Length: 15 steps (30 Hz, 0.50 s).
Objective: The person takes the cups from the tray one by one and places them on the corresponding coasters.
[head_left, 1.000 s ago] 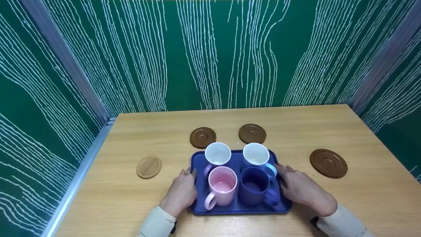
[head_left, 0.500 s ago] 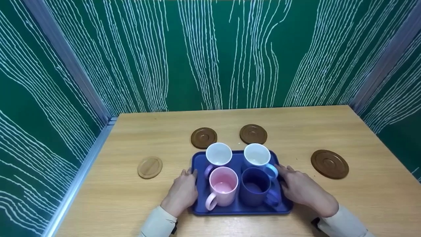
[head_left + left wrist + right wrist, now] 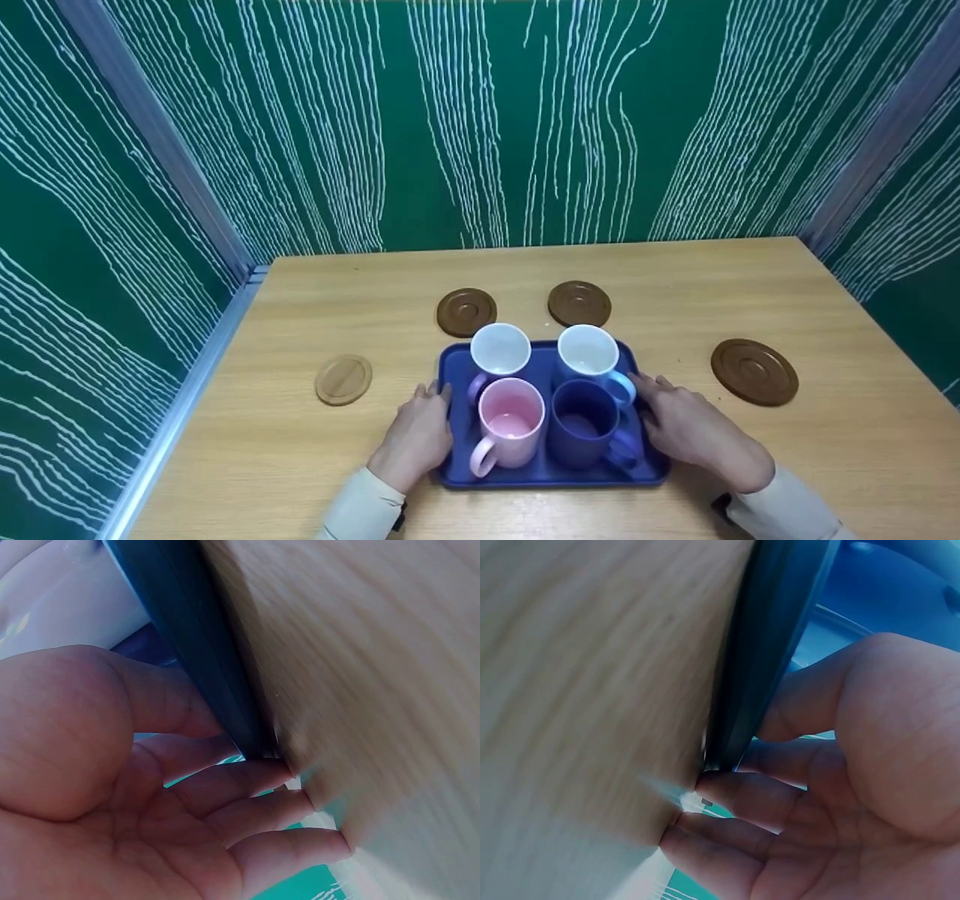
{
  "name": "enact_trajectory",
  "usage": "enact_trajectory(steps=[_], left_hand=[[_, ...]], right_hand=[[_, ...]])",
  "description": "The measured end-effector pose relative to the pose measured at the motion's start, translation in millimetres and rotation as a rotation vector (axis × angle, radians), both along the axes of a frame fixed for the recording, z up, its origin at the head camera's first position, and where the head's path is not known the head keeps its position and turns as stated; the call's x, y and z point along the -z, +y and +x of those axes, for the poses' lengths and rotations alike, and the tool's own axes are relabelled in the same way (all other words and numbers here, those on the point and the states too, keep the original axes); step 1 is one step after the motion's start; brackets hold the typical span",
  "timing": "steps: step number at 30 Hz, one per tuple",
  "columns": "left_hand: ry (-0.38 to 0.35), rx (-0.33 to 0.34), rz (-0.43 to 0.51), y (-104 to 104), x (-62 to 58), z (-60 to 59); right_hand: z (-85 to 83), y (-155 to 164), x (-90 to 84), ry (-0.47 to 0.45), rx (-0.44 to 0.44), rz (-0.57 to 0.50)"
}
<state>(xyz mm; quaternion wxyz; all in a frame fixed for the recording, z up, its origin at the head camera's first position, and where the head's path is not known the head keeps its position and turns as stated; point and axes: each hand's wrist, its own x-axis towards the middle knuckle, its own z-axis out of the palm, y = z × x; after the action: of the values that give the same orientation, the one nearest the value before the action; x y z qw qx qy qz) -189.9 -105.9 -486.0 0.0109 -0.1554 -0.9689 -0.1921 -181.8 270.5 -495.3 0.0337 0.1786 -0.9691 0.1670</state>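
A blue tray [image 3: 547, 478] lies on the table, carrying a pink mug [image 3: 511, 420], a dark blue mug [image 3: 581, 427] and two mugs with white insides. Of these two, the back left mug [image 3: 501, 351] has a purple handle, the back right mug [image 3: 589, 352] a light blue one. My left hand [image 3: 416, 435] grips the tray's left edge, thumb over the rim and fingertips down at the tabletop in the left wrist view. At the right edge, my right hand [image 3: 686, 424] holds the tray likewise. The right wrist view shows its thumb against the rim.
Two dark brown round coasters, a left one [image 3: 466, 312] and a right one [image 3: 579, 303], lie just behind the tray. Another dark coaster [image 3: 754, 372] is to the right, and a light wooden coaster [image 3: 343, 380] to the left. Green patterned panels [image 3: 435, 150] enclose the table [image 3: 300, 315].
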Motion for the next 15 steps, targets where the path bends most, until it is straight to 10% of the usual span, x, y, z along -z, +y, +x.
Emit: enact_trajectory(steps=[15], left_hand=[[0.027, 0.009, -0.003, -0.4, 1.9, 0.5]], right_hand=[[0.2, 0.0, -0.4, 0.004, -0.005, 0.0]])
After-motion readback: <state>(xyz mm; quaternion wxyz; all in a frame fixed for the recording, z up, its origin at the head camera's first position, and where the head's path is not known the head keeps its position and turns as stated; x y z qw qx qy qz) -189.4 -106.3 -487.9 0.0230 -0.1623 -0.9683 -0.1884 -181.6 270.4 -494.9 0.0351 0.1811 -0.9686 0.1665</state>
